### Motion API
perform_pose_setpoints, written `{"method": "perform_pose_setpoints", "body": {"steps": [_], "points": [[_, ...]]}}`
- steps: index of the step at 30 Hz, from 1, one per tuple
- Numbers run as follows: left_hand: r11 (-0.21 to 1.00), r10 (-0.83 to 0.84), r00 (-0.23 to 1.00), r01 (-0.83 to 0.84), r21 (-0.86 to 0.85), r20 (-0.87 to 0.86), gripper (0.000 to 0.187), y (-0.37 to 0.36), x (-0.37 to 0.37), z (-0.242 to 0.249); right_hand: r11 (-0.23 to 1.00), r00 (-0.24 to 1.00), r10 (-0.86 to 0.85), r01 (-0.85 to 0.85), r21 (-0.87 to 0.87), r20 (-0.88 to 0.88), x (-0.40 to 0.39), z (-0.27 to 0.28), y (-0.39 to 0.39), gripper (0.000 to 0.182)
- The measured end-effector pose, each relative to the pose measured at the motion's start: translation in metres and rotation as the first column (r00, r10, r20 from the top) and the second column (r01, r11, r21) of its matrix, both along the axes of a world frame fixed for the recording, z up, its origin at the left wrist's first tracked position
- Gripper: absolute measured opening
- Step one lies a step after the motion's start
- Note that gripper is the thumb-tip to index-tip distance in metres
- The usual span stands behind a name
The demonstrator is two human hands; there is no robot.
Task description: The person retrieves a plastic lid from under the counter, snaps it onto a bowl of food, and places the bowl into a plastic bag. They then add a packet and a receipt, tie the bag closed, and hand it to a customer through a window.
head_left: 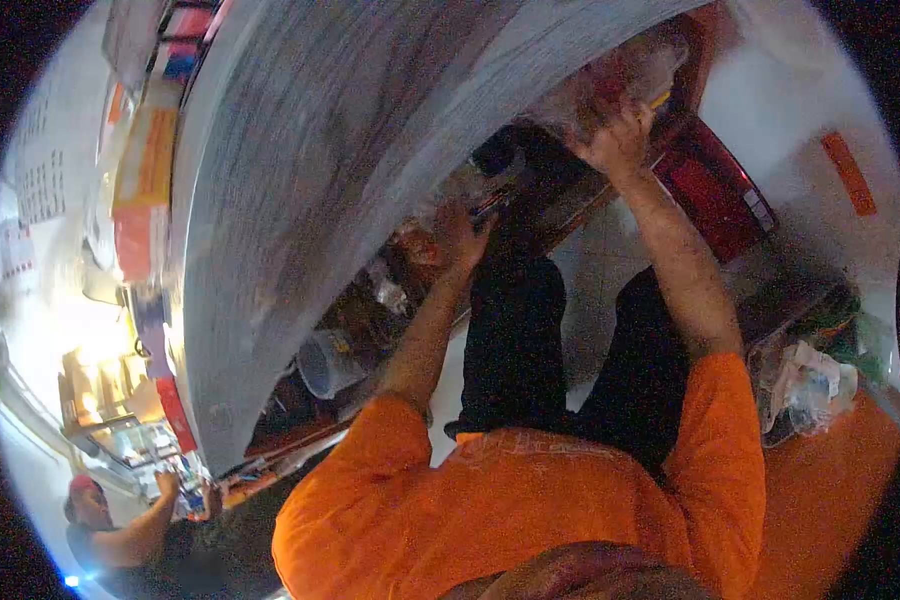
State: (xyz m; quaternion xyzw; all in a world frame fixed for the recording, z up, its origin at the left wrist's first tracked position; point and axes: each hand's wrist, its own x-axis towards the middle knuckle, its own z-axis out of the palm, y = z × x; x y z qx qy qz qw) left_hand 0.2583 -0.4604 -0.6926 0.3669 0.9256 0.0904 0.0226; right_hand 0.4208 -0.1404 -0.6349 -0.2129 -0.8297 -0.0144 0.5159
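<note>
My right hand [620, 140] reaches under the table's edge, its fingers closed at the lower side of a clear plastic bag [610, 80] with reddish contents. The image is grainy there, and the bag's contents cannot be made out. My left hand [460, 238] is at the shelf [560, 225] below the tabletop, thumb apart from the stretched fingers. Small dark items lie close to its fingertips. Beside it are an orange-brown packet [417, 243] and a crumpled clear wrapper [388, 290].
The large grey tabletop [320, 150] overhangs the shelf. A pale tub [328, 365] stands on the shelf's near end. To the right are a red crate [715, 190] and a bin with plastic bags [815, 385]. Another person [110, 520] works at the far left.
</note>
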Motion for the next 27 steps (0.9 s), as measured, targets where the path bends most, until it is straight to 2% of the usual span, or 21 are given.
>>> {"method": "perform_pose_setpoints", "body": {"steps": [1,3,6,9,12,15,18,20,22,23,24,25,27], "points": [[1.000,0.002,0.999,-0.001,0.018,-0.041,0.076,0.000,-0.006,-0.011,0.998,0.998,0.001,0.003,0.061,-0.060,-0.001,-0.001,0.002,0.039],[0.998,-0.031,0.972,0.016,-0.066,-0.232,0.065,0.020,0.006,0.017,0.997,1.000,-0.016,0.018,0.082,-0.020,0.001,-0.008,0.007,0.040],[0.997,-0.016,1.000,0.015,-0.081,-0.010,0.051,0.019,0.008,0.045,1.000,0.998,0.003,-0.004,0.023,0.069,0.012,0.020,-0.009,0.043],[0.982,-0.113,0.983,0.132,0.135,-0.144,0.046,0.008,-0.027,-0.015,0.996,0.972,0.072,-0.058,-0.068,0.225,0.025,0.035,-0.005,0.042],[0.965,-0.128,0.966,0.174,0.198,-0.224,0.047,0.012,-0.002,0.028,0.996,0.925,0.084,-0.063,-0.068,0.372,0.035,0.039,-0.010,0.036],[0.985,-0.060,0.998,0.062,0.159,-0.021,0.053,0.017,-0.001,0.035,0.988,0.895,0.131,-0.084,-0.126,0.426,0.049,0.045,-0.029,0.037],[0.986,-0.072,0.994,0.058,0.159,0.085,0.063,0.015,0.017,0.056,0.980,0.894,0.155,-0.086,-0.177,0.421,0.071,0.050,-0.060,0.035],[0.939,-0.119,0.992,0.096,0.331,0.050,0.065,0.000,0.005,0.003,0.974,0.908,0.183,-0.116,-0.194,0.377,0.083,0.056,-0.071,0.041],[0.912,-0.081,0.997,0.068,0.404,0.016,0.067,0.003,0.027,-0.001,0.967,0.910,0.199,-0.123,-0.222,0.365,0.097,0.079,-0.083,0.046],[0.920,-0.016,1.000,0.013,0.391,0.003,0.066,0.000,0.063,0.044,0.962,0.910,0.211,-0.130,-0.238,0.356,0.102,0.086,-0.086,0.049],[0.917,-0.028,0.999,0.037,0.398,-0.027,0.066,0.006,0.079,0.071,0.964,0.909,0.205,-0.123,-0.236,0.362,0.105,0.084,-0.084,0.058],[0.913,-0.040,0.998,0.060,0.404,-0.057,0.066,0.013,0.096,0.099,0.970,0.917,0.186,-0.112,-0.217,0.354,0.106,0.082,-0.078,0.056],[0.865,-0.209,0.967,0.252,0.434,-0.145,0.067,0.022,0.113,0.118,0.975,0.924,0.166,-0.101,-0.198,0.344,0.103,0.079,-0.067,0.054]]}}
